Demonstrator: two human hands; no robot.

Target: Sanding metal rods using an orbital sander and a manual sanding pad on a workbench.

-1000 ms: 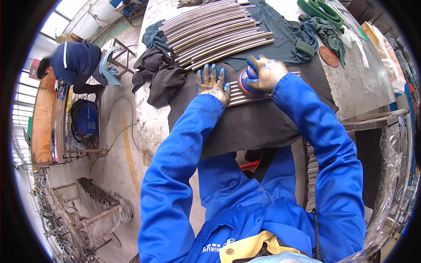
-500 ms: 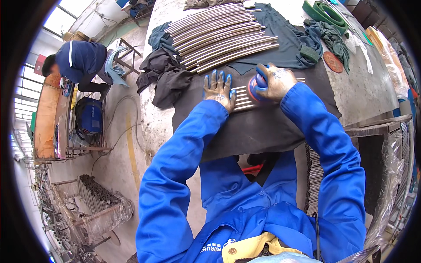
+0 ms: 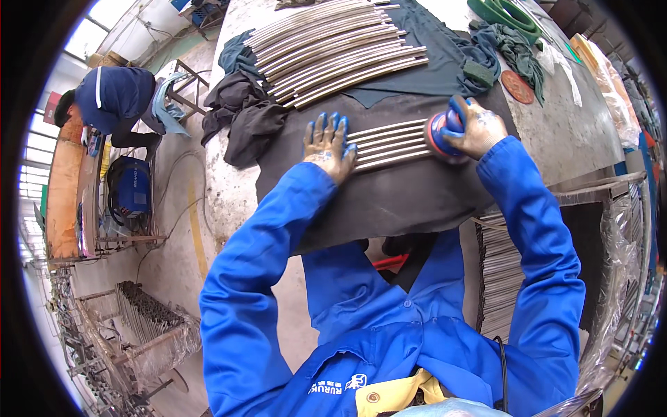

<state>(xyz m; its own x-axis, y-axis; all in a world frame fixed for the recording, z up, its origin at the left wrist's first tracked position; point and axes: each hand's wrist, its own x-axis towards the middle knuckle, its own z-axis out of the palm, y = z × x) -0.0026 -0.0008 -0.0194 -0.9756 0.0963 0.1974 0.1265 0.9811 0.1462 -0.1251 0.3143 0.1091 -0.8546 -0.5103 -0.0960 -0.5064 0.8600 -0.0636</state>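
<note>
A small row of shiny metal rods [image 3: 392, 144] lies side by side on a dark cloth [image 3: 389, 201] over the table. My left hand [image 3: 328, 147], in a worn glove with blue fingertips, lies flat over the rods' left ends with fingers stretched out. My right hand [image 3: 479, 127], gloved alike, is closed round a red-and-blue round sander [image 3: 445, 139]. The sander rests over the right part of the rods and hides their right ends. Its underside is out of sight.
Many more metal rods [image 3: 333, 52] lie at the back on green cloth [image 3: 438, 42]. Dark rags [image 3: 246, 115] sit left of them; a reddish disc [image 3: 517, 87] and green belt [image 3: 507, 17] lie at right. A co-worker [image 3: 114, 101] bends over a bench at far left.
My right hand has slid the sander rightward along the rods, baring more of their middle. My left hand stays flat on their left ends. The whole view has shifted slightly.
</note>
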